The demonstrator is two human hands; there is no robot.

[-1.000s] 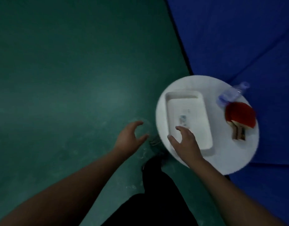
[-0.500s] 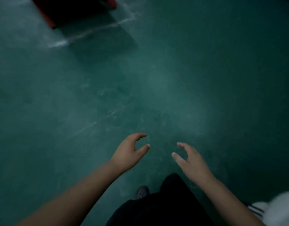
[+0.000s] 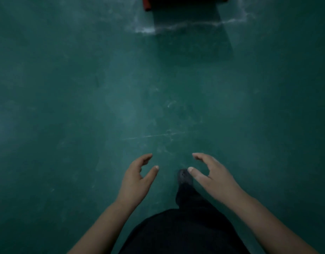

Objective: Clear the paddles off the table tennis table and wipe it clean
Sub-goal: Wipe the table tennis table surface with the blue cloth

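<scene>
You are holding your left hand (image 3: 138, 177) and right hand (image 3: 212, 176) loosely curled and empty over the green floor (image 3: 84, 107). No paddles or table are showing here. You are risking tripping on the red-edged object (image 3: 146, 5) at the far side in this dim light.

View swings off the round white side table with its tray, bottle and red paddles; none of these is in frame now, and the white edge seen low right half a second ago is gone too. Blue barrier at right also out of view. Green floor (image 3: 84, 88) now fills the frame. Red-edged dark object (image 3: 182, 1), at far left half a second ago, now sits far centre at the top edge, its white floor marks (image 3: 145, 30) just near of it. Right hand (image 3: 211, 176), a second ago over the tray, now hangs over bare floor. One dark shoe (image 3: 184, 176) now steps forward between left hand (image 3: 138, 177) and right hand.
</scene>
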